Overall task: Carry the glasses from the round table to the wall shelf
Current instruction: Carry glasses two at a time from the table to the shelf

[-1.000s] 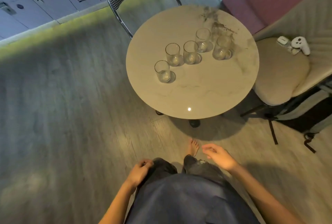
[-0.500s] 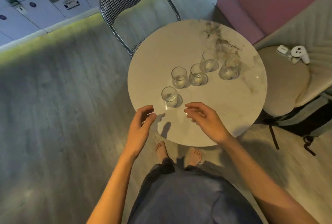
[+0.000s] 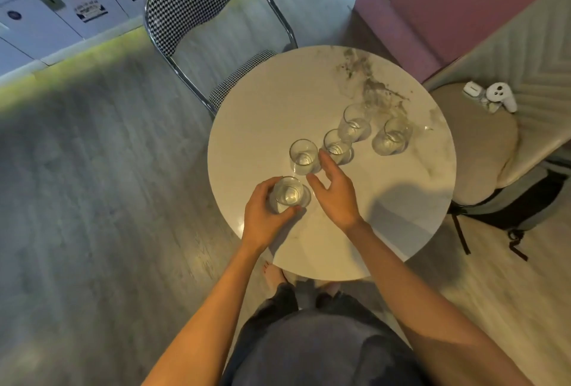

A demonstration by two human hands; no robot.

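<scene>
Filling mid-frame, the round pale marble table (image 3: 401, 200) carries five clear drinking glasses; the left hand (image 3: 262, 218) wraps the nearest glass (image 3: 289, 194) at lower centre; the right hand (image 3: 335, 197), fingers spread, reaches beside the second glass (image 3: 303, 156).

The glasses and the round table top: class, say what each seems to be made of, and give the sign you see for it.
The glasses: clear glass, smooth and glossy; the table shows through their walls, and the rims and bases catch the light. The round table top: pale with grey veins and a soft sheen, so polished marble or a marble-look slab; the picture cannot settle which.
</scene>
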